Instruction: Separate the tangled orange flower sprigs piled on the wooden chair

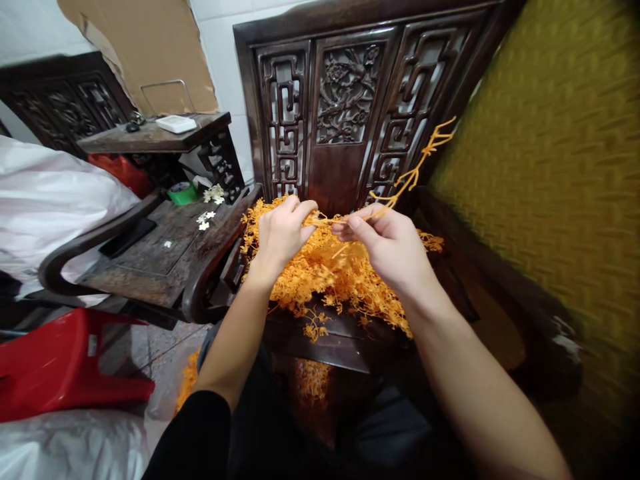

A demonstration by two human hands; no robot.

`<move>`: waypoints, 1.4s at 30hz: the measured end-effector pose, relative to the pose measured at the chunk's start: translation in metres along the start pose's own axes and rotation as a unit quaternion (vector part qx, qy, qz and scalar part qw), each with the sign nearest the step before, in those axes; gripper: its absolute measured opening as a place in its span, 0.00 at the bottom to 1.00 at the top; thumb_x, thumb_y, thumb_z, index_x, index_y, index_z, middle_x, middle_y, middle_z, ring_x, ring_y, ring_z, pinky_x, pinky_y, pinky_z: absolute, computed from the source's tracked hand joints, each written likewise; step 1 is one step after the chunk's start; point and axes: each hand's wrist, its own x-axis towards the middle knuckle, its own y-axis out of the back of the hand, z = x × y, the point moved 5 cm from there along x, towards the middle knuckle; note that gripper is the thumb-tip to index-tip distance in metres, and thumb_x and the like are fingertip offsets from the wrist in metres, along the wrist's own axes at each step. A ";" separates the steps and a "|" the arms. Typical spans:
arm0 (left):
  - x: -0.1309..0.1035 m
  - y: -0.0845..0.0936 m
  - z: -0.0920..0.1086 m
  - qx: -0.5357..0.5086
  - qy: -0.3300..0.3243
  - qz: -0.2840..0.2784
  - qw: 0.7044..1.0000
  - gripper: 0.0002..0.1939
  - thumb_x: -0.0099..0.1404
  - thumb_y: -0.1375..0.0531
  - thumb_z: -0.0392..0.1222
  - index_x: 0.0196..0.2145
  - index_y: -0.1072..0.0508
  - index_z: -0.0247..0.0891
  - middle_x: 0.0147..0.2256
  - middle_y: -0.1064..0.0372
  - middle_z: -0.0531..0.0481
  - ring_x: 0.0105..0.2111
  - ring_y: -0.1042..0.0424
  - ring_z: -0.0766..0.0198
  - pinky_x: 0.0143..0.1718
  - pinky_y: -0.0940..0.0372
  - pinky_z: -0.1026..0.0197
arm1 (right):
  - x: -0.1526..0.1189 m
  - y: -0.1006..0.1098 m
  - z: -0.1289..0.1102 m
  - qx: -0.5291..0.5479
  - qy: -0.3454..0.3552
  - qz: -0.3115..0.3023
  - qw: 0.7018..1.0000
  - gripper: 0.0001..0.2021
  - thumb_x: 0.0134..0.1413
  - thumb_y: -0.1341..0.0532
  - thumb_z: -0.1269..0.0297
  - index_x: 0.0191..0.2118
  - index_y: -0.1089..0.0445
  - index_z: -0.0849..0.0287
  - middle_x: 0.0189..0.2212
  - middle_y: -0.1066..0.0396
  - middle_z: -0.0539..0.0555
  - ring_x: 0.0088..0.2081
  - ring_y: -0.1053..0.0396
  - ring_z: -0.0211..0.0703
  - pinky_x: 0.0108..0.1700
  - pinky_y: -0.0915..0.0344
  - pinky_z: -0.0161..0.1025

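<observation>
A thin orange stem [429,148] is drawn out between the two hands, above a heap of orange sprigs [320,280] on the dark wooden seat [345,350]. The left hand [280,233] is closed, its fingers curled and its thumb near the forefinger, with the stem coming out between them. The right hand [393,247] has a narrower grip, thumb and fingertips nearly together in a pinch on the stem; the forked end runs past it, up and to the right, in front of the carved chair back [340,170]. The heap spreads from the back edge of the seat towards the middle, and one small sprig [316,330] lies apart from the thick of it, nearer the front edge. The stem looks very light and fairly springy, stiff enough to hold its forked end up unsupported but likely to bend under a sideways push. Its surface seems dry rather than slippery, so a light fingertip pinch should do. The bare, thicker length between the forks looks the best place to take hold; the fine side twigs look easier to snap or tear. The curly tips in the heap look apt to hook on one another, so a hard tug there could drag neighbours along or strip small pieces.
</observation>
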 end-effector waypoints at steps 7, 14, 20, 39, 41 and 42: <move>-0.003 0.000 0.011 -0.009 -0.017 -0.002 1.000 0.10 0.73 0.42 0.41 0.46 0.21 0.42 0.40 0.27 0.46 0.38 0.29 0.58 0.36 0.42 0.58 | 0.000 -0.005 0.000 -0.041 -0.021 -0.013 0.999 0.06 0.57 0.36 0.69 0.40 0.22 0.60 0.28 0.27 0.51 0.27 0.36 0.36 0.29 0.40 0.37; -0.006 0.003 0.027 -0.013 -0.033 -0.038 0.999 0.10 0.70 0.40 0.37 0.47 0.22 0.43 0.42 0.26 0.44 0.39 0.28 0.56 0.35 0.42 0.56 | -0.001 -0.003 -0.002 -0.182 -0.014 -0.032 0.983 0.14 0.60 0.33 0.52 0.34 0.21 0.59 0.21 0.34 0.48 0.24 0.45 0.36 0.29 0.48 0.39; -0.004 0.006 0.029 0.038 -0.023 -0.078 0.996 0.09 0.70 0.40 0.37 0.47 0.23 0.39 0.43 0.25 0.42 0.40 0.26 0.54 0.38 0.39 0.55 | 0.007 0.016 0.001 -0.243 0.005 -0.039 0.969 0.16 0.66 0.38 0.51 0.34 0.22 0.58 0.28 0.24 0.54 0.30 0.30 0.44 0.37 0.36 0.44; -0.002 0.036 0.057 0.098 -0.019 -0.088 0.991 0.07 0.72 0.39 0.39 0.44 0.22 0.37 0.40 0.24 0.44 0.36 0.23 0.55 0.34 0.35 0.56 | -0.006 -0.020 -0.002 -0.288 0.067 0.046 0.954 0.19 0.70 0.44 0.52 0.52 0.26 0.63 0.36 0.24 0.59 0.34 0.29 0.47 0.38 0.32 0.46; 0.000 0.039 0.050 0.027 -0.040 -0.078 0.996 0.07 0.71 0.35 0.42 0.44 0.21 0.37 0.39 0.23 0.45 0.38 0.23 0.56 0.37 0.35 0.57 | -0.001 -0.011 0.001 -0.233 0.008 0.017 0.972 0.19 0.65 0.37 0.47 0.40 0.24 0.60 0.25 0.29 0.52 0.25 0.37 0.39 0.29 0.40 0.40; 0.001 0.040 0.046 -0.019 -0.050 -0.076 0.996 0.09 0.70 0.34 0.44 0.43 0.21 0.37 0.39 0.23 0.46 0.39 0.23 0.57 0.39 0.34 0.58 | -0.001 -0.008 -0.001 -0.202 -0.013 -0.014 0.979 0.19 0.63 0.35 0.46 0.37 0.24 0.60 0.22 0.31 0.50 0.23 0.39 0.37 0.27 0.44 0.38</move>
